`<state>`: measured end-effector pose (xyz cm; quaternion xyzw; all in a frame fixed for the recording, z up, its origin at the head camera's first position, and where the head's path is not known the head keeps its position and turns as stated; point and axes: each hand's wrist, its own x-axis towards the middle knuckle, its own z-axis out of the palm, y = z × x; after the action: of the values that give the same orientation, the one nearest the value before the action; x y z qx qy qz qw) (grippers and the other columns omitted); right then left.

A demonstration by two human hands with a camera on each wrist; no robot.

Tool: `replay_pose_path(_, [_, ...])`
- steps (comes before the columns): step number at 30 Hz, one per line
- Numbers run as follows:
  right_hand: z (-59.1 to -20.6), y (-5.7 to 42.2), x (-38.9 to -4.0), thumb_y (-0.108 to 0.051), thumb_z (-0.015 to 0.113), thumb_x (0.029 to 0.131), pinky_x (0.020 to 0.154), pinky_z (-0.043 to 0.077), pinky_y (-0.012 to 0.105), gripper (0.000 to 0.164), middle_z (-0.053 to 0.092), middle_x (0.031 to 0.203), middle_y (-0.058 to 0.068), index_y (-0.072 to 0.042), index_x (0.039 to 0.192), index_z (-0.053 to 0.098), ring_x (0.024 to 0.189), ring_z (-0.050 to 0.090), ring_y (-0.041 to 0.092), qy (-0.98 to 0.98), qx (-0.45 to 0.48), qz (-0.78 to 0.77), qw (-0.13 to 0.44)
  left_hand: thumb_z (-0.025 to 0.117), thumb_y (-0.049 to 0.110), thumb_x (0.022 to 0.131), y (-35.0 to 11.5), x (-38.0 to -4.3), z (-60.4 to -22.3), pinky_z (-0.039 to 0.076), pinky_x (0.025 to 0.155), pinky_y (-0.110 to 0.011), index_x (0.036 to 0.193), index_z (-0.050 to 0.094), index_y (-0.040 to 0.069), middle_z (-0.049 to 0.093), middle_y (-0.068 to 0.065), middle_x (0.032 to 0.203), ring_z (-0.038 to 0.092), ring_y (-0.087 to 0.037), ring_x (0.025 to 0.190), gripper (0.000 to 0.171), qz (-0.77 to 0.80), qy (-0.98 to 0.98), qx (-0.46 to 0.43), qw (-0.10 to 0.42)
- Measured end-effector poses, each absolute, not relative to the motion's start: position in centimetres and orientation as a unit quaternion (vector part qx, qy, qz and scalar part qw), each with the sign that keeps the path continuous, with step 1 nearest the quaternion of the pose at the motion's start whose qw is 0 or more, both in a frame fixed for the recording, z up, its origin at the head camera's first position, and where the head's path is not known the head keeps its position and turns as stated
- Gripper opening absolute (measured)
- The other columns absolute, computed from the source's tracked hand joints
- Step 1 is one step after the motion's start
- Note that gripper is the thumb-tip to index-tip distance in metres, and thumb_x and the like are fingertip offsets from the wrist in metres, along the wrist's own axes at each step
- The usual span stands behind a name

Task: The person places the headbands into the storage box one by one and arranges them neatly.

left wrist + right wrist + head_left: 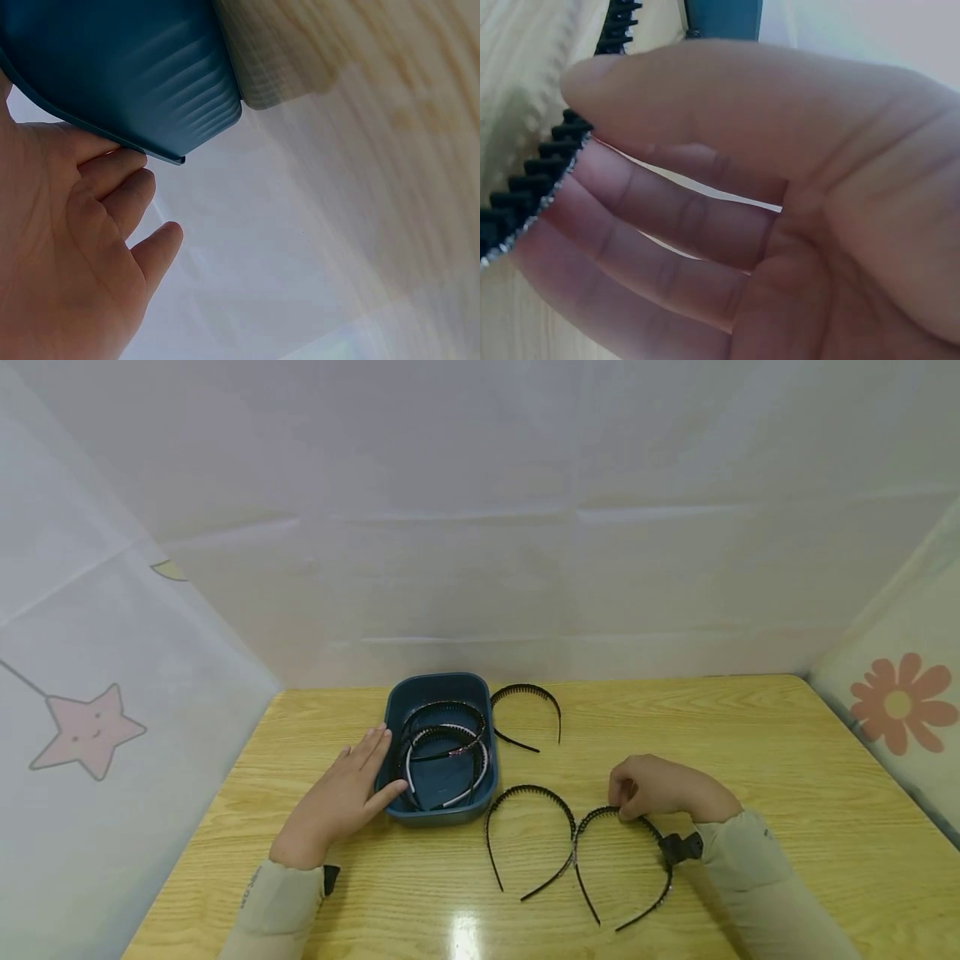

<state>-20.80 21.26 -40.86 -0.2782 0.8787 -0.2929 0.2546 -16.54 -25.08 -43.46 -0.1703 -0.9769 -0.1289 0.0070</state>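
The bin [450,817] stands on the counter [750,735] near the back edge, left of its middle. Several hairbands [459,703] lie in the bin. A lone band [525,687] lies just beside the bin's right wall, near the back edge. Farther from that edge, a left band [531,789] and right band [670,881] lie side by side. The left hand [337,793] rests at the bin's left rim; the right hand [660,785] at the right band's top.
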Motion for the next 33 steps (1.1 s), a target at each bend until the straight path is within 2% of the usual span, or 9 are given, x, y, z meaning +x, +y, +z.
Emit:
replay_pose_path(8, [-40.4,21.9,-21.4,-0.005,0.078,0.085,0.063,0.052,0.027,0.009,0.065,0.084,-0.003,-0.008,0.091,0.072,0.072,0.058,0.011,0.876,-0.284,-0.301,0.248,0.045,0.058,0.104,-25.1,-16.5,-43.4,0.015,0.123,-0.06,0.161,0.018,0.001,0.014,-0.016,0.168,0.015,-0.036,0.154,0.085,-0.127,-0.977,-0.169,0.006])
replay_pose_path(19, [-39.8,22.3,-22.2,-0.002,0.068,0.093,0.067,0.055,0.03,0.006,0.067,0.088,0.0,-0.005,0.097,0.072,0.079,0.063,0.013,0.885,-0.283,-0.307,0.206,0.045,0.057,0.104,-25.1,-16.6,-43.5,0.016,0.122,-0.06,0.161,0.018,0.0,0.014,-0.017,0.168,0.015,-0.037,0.154,0.085,-0.125,-0.977,-0.171,0.008])
replay_pose_path(33, [-39.2,21.4,-22.9,-0.008,0.072,0.093,0.07,0.057,0.031,0.009,0.069,0.089,-0.001,-0.003,0.1,0.073,0.082,0.065,0.015,0.89,-0.264,-0.346,0.138,0.045,0.057,0.104,-25.1,-16.6,-43.6,0.016,0.122,-0.06,0.162,0.018,0.001,0.014,-0.016,0.169,0.015,-0.036,0.154,0.085,-0.122,-0.978,-0.17,0.011])
